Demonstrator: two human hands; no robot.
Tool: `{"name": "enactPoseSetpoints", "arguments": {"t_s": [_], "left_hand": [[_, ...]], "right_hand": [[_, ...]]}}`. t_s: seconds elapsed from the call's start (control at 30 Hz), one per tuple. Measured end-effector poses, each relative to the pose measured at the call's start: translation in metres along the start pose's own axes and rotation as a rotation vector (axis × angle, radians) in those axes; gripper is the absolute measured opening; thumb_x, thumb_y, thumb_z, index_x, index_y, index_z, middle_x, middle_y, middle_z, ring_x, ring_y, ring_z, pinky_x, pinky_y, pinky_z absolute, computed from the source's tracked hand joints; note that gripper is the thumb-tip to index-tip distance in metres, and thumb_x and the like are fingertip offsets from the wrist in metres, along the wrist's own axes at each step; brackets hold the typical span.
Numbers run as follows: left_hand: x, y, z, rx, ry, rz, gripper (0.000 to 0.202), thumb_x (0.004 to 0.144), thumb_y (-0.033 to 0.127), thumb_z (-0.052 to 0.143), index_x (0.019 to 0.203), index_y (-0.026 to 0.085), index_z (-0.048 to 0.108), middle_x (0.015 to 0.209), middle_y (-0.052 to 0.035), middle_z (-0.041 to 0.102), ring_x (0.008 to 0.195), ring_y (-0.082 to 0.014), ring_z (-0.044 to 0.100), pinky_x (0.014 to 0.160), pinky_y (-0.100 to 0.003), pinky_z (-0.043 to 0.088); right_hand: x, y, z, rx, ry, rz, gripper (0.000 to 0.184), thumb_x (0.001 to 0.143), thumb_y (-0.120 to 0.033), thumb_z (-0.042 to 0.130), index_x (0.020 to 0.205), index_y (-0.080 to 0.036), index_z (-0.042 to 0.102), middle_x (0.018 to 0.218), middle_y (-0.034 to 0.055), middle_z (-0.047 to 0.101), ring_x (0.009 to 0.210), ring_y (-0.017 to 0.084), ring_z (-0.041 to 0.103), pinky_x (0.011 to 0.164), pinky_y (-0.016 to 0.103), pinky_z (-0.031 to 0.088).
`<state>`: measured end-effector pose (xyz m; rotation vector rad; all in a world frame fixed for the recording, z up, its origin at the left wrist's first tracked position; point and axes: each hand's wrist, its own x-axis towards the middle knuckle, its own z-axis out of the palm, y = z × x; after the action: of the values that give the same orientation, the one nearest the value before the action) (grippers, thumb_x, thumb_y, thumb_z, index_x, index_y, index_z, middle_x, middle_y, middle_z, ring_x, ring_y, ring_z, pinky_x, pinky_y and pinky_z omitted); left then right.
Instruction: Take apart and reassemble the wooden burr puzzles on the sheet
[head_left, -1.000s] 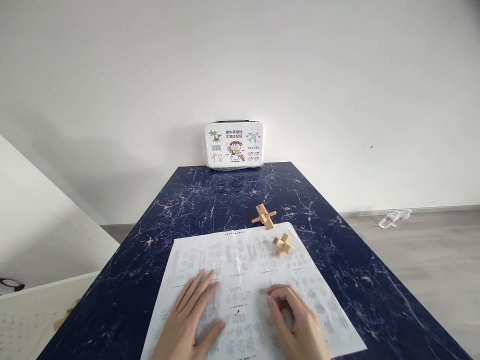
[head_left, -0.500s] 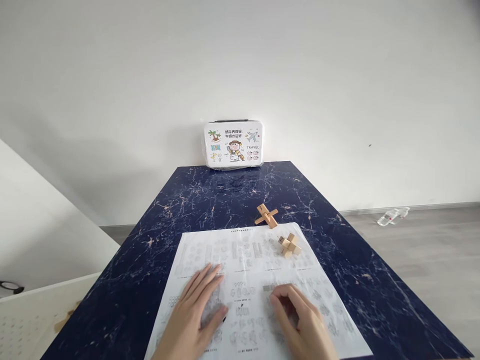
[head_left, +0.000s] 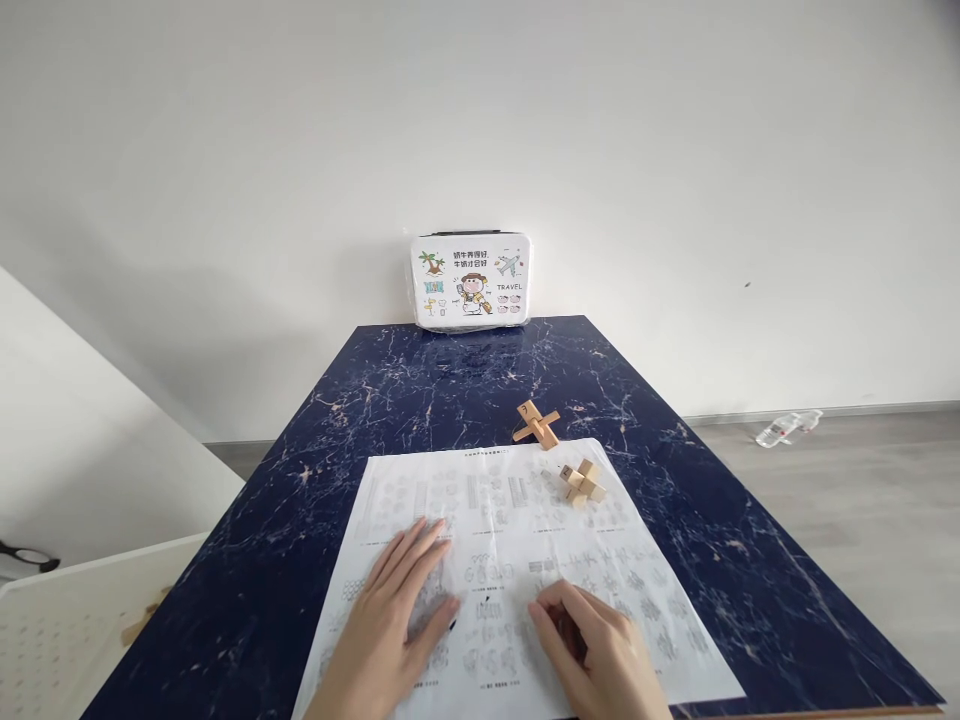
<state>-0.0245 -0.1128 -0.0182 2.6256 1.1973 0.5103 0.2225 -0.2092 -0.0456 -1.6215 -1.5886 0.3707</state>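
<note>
My left hand [head_left: 394,620] lies flat on a printed instruction sheet [head_left: 517,545], fingers stretched forward and thumb out to the side. On the sheet's right half rests my right hand [head_left: 600,650], its fingers curled in and the thumb tip close to the index finger. Whatever it may hold is hidden. Near the sheet's upper right corner sits a small cross-shaped wooden puzzle [head_left: 583,483] of interlocked blocks. Just beyond the sheet's top edge lies another wooden cross puzzle [head_left: 537,425], flatter and with a dark mark. Neither hand touches the puzzles.
The sheet lies on a dark blue marbled table [head_left: 300,520]. A white case [head_left: 472,283] with cartoon prints stands at the far end, before a white wall. Plastic bottles [head_left: 787,428] lie on the floor to the right. A white perforated surface [head_left: 67,630] is at lower left.
My right hand has shifted slightly left and down on the sheet. The left hand stays flat in about the same place. The view has moved a little; the puzzles have not moved on the table.
</note>
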Motion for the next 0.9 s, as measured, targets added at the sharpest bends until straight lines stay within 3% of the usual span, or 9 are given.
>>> {"name": "enactPoseSetpoints", "arguments": {"t_s": [0.27,0.5,0.9], "left_hand": [[-0.0002,0.0016,-0.0015,-0.01,-0.009,-0.012,0.061,0.107,0.046,0.057,0.163,0.042,0.034,0.168,0.0006,0.046,0.156,-0.0325,0.042,0.123,-0.056,0.048],[0.0014,0.0014,0.0004,-0.044,-0.016,-0.026,0.048,0.112,0.039,0.047,0.16,0.04,0.042,0.166,0.0016,0.048,0.158,-0.0295,0.039,0.127,-0.057,0.042],[0.0025,0.0029,-0.0009,-0.059,-0.007,0.001,0.047,0.113,0.034,0.046,0.159,0.038,0.043,0.167,-0.0004,0.047,0.158,-0.0288,0.038,0.129,-0.056,0.039]], "right_hand": [[0.0009,-0.0042,0.0014,0.02,0.066,0.005,0.046,0.11,-0.053,0.045,0.078,-0.023,0.06,0.06,-0.0012,0.059,0.049,0.015,0.057,0.05,0.025,0.042],[0.0014,-0.0069,-0.0023,0.019,0.048,0.014,0.044,0.11,-0.051,0.047,0.077,-0.023,0.058,0.061,-0.0017,0.058,0.05,0.014,0.054,0.052,0.024,0.04],[-0.0005,-0.0003,-0.0016,-0.009,-0.014,0.08,0.044,0.106,-0.033,0.046,0.073,-0.026,0.017,0.061,-0.007,0.027,0.051,0.012,0.031,0.053,0.026,0.027]]}}
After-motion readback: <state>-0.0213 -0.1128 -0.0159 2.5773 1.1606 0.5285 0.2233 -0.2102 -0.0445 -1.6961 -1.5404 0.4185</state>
